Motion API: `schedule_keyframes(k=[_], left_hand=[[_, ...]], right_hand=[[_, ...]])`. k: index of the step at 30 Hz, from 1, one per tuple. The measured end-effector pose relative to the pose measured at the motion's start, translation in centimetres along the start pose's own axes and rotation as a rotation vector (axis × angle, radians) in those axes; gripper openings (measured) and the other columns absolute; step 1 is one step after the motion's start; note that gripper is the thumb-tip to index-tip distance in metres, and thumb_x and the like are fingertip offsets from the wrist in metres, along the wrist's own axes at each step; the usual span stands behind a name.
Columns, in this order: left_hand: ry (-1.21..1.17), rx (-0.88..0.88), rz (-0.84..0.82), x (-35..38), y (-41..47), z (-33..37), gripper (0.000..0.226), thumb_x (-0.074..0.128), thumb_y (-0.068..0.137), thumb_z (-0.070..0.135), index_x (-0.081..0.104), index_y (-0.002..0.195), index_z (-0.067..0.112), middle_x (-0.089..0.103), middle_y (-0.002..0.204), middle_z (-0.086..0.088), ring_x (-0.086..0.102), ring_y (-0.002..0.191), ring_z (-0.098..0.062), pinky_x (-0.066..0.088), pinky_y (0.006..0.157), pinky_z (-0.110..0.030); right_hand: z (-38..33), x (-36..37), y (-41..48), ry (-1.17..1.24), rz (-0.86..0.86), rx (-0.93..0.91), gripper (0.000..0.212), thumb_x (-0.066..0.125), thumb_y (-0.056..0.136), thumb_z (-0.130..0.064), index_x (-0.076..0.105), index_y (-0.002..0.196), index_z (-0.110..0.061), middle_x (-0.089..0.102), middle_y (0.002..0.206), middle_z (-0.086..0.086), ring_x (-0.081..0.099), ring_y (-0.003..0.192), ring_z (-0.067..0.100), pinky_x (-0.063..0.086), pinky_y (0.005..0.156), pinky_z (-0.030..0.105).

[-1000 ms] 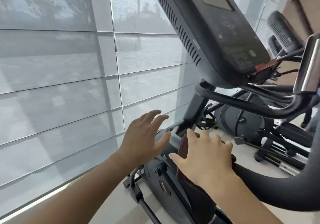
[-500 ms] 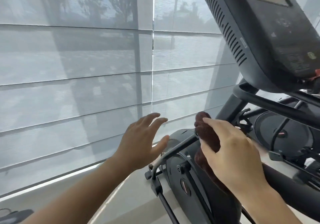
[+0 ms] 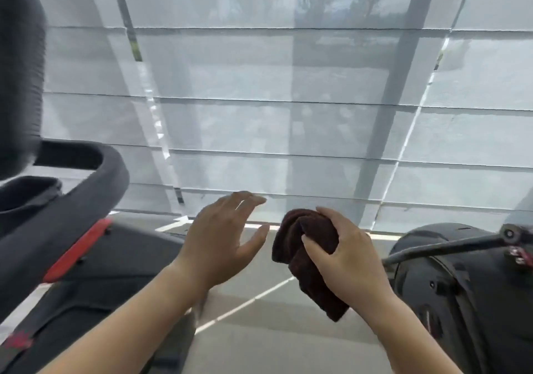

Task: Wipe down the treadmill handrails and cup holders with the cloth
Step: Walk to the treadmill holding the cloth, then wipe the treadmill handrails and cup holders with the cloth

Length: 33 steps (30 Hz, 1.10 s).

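A pale grey floor (image 3: 259,342) carries two dark exercise machines: a treadmill (image 3: 95,261) with a red strip at nine o'clock, a rounded black housing (image 3: 450,281) at three o'clock.

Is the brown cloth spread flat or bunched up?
Bunched up: the cloth is crumpled in the right hand, one end hanging below it.

The left hand (image 3: 223,239) and the right hand (image 3: 347,254) sit side by side over the floor (image 3: 259,330), close but apart — the cloth (image 3: 302,255) between them, in the right. A treadmill (image 3: 72,229) stands left, another machine (image 3: 461,287) right; window blinds (image 3: 288,113) hang behind.
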<state>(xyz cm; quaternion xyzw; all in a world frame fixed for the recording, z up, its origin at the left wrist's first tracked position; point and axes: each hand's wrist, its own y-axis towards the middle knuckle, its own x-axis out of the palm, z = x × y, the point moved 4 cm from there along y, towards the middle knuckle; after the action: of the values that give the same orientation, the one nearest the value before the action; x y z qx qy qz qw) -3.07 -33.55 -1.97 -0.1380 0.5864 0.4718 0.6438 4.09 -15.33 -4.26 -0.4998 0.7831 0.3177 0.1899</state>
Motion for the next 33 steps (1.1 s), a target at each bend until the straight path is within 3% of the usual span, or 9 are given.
schedule_keyframes(k=[9,14,20,27,33], left_hand=[[0.104,-0.257,-0.032,-6.2,-17.1,-9.0,0.052,0.033,0.083,0.052,0.052,0.122,0.025,0.058,0.123,0.005,0.051,0.116,-0.013,0.042,0.099,-0.040],[0.153,-0.421,0.022,-9.2,-24.1,-11.1,0.046,0.036,0.085,0.049,0.052,0.121,0.026,0.058,0.120,0.009,0.051,0.114,-0.010,0.039,0.098,-0.035],[0.207,-0.610,0.094,-11.6,-30.2,-9.4,0.048,0.033,0.084,0.051,0.053,0.120,0.027,0.058,0.120,0.012,0.050,0.115,-0.007,0.035,0.100,-0.033],[0.266,-0.801,0.101,-12.7,-36.9,-7.2,0.046,0.034,0.085,0.051,0.055,0.118,0.028,0.060,0.118,0.013,0.053,0.112,-0.007,0.040,0.097,-0.032],[0.289,-0.858,0.120,-14.7,-42.7,-5.4,0.046,0.033,0.084,0.052,0.053,0.120,0.030,0.059,0.121,0.013,0.051,0.115,-0.007,0.039,0.098,-0.032]], right_hand=[[-9.2,12.9,-7.3,0.117,-0.242,-0.103,0.028,0.063,0.078,-0.034,0.052,0.101,-0.045,0.060,0.093,-0.026,0.054,0.087,-0.007,0.037,0.072,0.010],[-13.8,16.7,-10.9,0.148,-0.362,-0.203,0.031,0.064,0.079,-0.031,0.056,0.108,-0.039,0.063,0.100,-0.018,0.057,0.089,0.003,0.044,0.076,0.023],[-17.0,18.0,-14.1,0.245,-0.499,-0.323,0.033,0.063,0.081,-0.026,0.055,0.109,-0.043,0.062,0.105,-0.017,0.055,0.095,-0.002,0.044,0.080,0.020],[-18.6,19.7,-19.2,0.373,-0.589,-0.354,0.030,0.064,0.081,-0.027,0.055,0.106,-0.042,0.062,0.104,-0.021,0.056,0.099,-0.003,0.047,0.086,0.028],[-20.6,19.8,-25.5,0.336,-0.703,-0.404,0.034,0.063,0.082,-0.027,0.053,0.109,-0.045,0.060,0.107,-0.024,0.054,0.101,-0.005,0.047,0.087,0.028]])
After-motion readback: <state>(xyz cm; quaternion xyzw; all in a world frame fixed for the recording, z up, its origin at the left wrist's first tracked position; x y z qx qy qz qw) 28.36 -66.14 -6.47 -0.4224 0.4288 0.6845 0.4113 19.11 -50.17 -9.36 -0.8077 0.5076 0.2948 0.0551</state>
